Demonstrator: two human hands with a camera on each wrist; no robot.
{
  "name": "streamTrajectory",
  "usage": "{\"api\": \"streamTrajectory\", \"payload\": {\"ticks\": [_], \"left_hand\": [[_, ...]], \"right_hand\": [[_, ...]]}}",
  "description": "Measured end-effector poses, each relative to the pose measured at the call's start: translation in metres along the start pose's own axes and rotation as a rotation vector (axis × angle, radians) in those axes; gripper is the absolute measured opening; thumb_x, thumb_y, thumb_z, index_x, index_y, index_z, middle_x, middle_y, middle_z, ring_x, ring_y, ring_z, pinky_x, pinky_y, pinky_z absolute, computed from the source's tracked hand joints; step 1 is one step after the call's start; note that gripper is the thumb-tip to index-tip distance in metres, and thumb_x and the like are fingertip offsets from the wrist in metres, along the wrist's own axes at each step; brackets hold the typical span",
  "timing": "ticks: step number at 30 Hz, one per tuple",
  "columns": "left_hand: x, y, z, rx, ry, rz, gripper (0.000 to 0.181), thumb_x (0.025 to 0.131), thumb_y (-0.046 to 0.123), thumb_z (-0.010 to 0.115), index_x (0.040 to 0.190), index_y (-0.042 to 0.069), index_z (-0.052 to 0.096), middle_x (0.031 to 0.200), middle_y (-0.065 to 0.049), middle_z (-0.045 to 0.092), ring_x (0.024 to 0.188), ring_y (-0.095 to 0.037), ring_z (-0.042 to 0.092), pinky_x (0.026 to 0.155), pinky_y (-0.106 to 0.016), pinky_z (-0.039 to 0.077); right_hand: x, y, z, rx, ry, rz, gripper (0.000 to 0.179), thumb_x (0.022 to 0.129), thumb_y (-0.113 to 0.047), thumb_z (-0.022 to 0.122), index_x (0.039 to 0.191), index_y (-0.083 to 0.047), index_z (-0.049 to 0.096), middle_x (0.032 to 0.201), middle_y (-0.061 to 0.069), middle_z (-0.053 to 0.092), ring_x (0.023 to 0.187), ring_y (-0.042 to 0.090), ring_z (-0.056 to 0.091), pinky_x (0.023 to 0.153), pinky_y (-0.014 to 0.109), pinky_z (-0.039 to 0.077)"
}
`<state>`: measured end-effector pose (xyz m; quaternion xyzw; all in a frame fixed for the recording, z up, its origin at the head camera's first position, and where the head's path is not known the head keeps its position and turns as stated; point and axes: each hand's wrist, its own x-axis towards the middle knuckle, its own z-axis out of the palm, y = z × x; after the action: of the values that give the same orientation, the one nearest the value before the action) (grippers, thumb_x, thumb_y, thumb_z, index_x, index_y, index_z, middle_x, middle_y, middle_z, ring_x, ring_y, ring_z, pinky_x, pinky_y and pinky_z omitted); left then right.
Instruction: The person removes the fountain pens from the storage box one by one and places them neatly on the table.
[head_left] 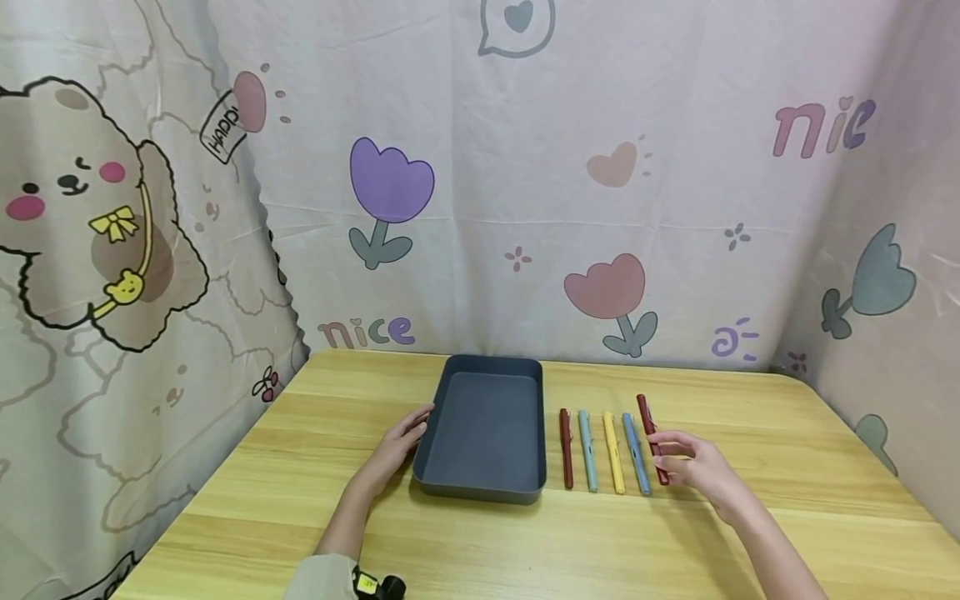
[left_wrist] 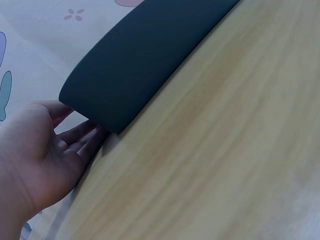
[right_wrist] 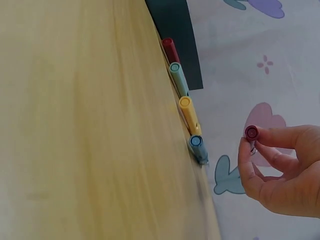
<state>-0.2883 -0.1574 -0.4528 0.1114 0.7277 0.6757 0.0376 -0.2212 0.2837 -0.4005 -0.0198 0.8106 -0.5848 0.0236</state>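
Observation:
A dark red pen (head_left: 647, 415) is pinched between the thumb and fingers of my right hand (head_left: 699, 468). The right wrist view shows that pen end-on, raised above the table. To its left, another dark red pen (head_left: 566, 450), a light teal pen (head_left: 587, 452), a yellow pen (head_left: 613, 454) and a blue pen (head_left: 637, 454) lie side by side in a row. My left hand (head_left: 387, 460) rests against the left side of a dark grey rectangular tray (head_left: 487, 433), fingers extended along its wall. Nothing lies inside the tray.
The pens and tray stand on a light wood-grain table (head_left: 600, 550). A printed fabric curtain (head_left: 510, 167) rises behind the far edge and along both sides. A small black device (head_left: 378, 586) sits at my left cuff.

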Motion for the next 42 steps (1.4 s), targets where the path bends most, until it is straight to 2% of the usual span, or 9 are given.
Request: {"api": "streamTrajectory", "payload": {"ticks": [9,21,34,42], "left_hand": [[0.0,0.0,-0.001,0.011,-0.03,0.0,0.046,0.099,0.018,0.041,0.141,0.001,0.034,0.145,-0.019,0.028,0.13,-0.032,0.028,0.103,-0.046,0.026],[0.002,0.0,-0.002,0.012,-0.041,-0.006,0.045,0.099,0.018,0.041,0.141,0.003,0.034,0.145,-0.018,0.027,0.131,-0.031,0.025,0.104,-0.046,0.023],[0.001,-0.001,-0.003,0.034,-0.036,-0.002,0.045,0.099,0.018,0.041,0.141,0.002,0.035,0.145,-0.018,0.028,0.131,-0.032,0.026,0.103,-0.045,0.025],[0.0,0.0,-0.002,0.04,-0.026,0.012,0.045,0.099,0.017,0.042,0.14,0.0,0.035,0.143,-0.022,0.03,0.13,-0.035,0.026,0.103,-0.047,0.026]], "right_hand": [[0.0,0.008,-0.009,0.014,0.011,0.022,0.041,0.086,0.001,0.058,0.122,0.015,0.045,0.114,0.03,0.053,0.089,0.025,0.059,0.069,0.033,0.052],[0.002,0.022,-0.016,0.018,-0.018,0.051,0.044,0.087,-0.003,0.058,0.124,0.015,0.043,0.117,0.03,0.051,0.094,0.027,0.057,0.071,0.035,0.051],[0.005,0.033,-0.017,0.055,-0.043,0.096,0.044,0.087,-0.003,0.059,0.123,0.015,0.042,0.108,0.017,0.056,0.088,0.018,0.057,0.071,0.034,0.051],[0.005,0.035,-0.016,0.077,-0.043,0.105,0.041,0.088,-0.002,0.057,0.123,0.015,0.043,0.109,0.018,0.055,0.087,0.018,0.057,0.071,0.034,0.051]]}}
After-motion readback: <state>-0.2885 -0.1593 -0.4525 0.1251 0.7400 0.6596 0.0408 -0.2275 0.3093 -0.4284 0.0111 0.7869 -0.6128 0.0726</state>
